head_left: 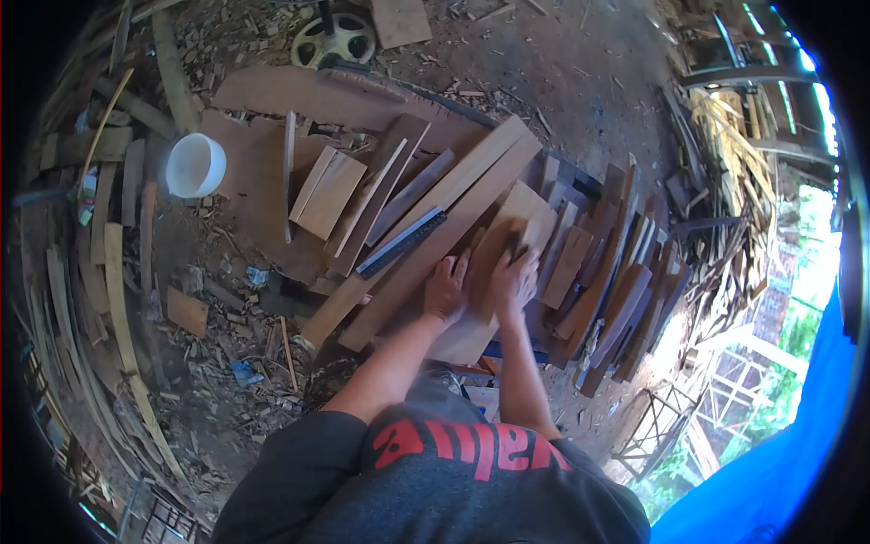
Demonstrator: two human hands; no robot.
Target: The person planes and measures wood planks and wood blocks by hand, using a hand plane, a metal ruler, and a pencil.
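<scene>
My right hand (pixel 514 279) is closed on the near half of a broad light-brown wooden board (pixel 533 210). A small dark patch by its fingertips is blurred; whether it is a tool I cannot make out. Close by on the left, my left hand (pixel 448 288) has its fingers curled against the board's left edge. Left of the hands, a long plank (pixel 453 231) lies slantwise, with a dark ruler-like strip with a pale edge (pixel 401 241) resting across the planks.
Several short wood pieces (pixel 566 267) crowd the right side. More boards (pixel 328 192) lie at the left on a brown sheet (pixel 249 218). Beyond are a white bucket (pixel 196 166) and a spoked wheel (pixel 333 41). Long timber strips (pixel 122 308) line the far left; wood scraps litter the ground.
</scene>
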